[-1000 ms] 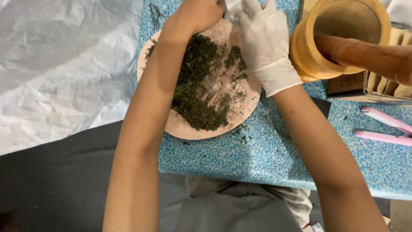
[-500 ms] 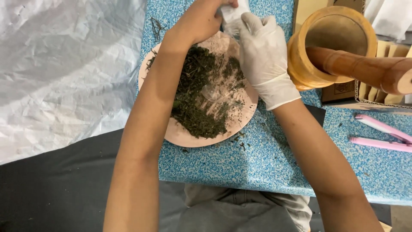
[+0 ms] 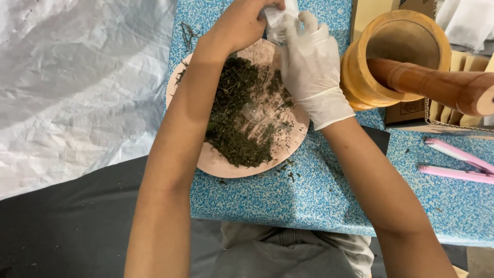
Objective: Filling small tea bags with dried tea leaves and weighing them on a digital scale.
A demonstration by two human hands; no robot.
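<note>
Progress, judged from how things lie: most of the dried green herb (image 3: pixel 234 116) sits in a loose heap on the pink plate (image 3: pixel 216 163), so the bulk is not yet bagged. A clear plastic spoon (image 3: pixel 260 116) lies on the plate, bowl to the left, w/ nobody holding it. Some crumbs have spilled off the plate onto the blue speckled tabletop (image 3: pixel 309 201) near the front rim. Both hands are at the plate's far edge on a small white sachet (image 3: pixel 278 18), partly cut off by the frame top; can't tell if it holds any herb, or whether it's open or sealed.

Left hand (image 3: pixel 242 23): bare, forearm running up over the left part of the plate, wrist bent, fingers curled round the sachet's left side, gripping it. Right hand (image 3: pixel 309 62): in a white glove, forearm coming in from lower right, back of hand toward the camera, fingers (image 3: pixel 306 23) reaching up and pinched on the sachet's right side. So both hands are closed on the same thing, touching each other there.

Off to the right: wooden mortar (image 3: pixel 399 51) w/ wooden pestle (image 3: pixel 432 87) leaning out of it, just beside the gloved hand but apart. A pink tool (image 3: pixel 458 164) lies further right, untouched. Crumpled white sheet (image 3: pixel 77 87) to the left.
</note>
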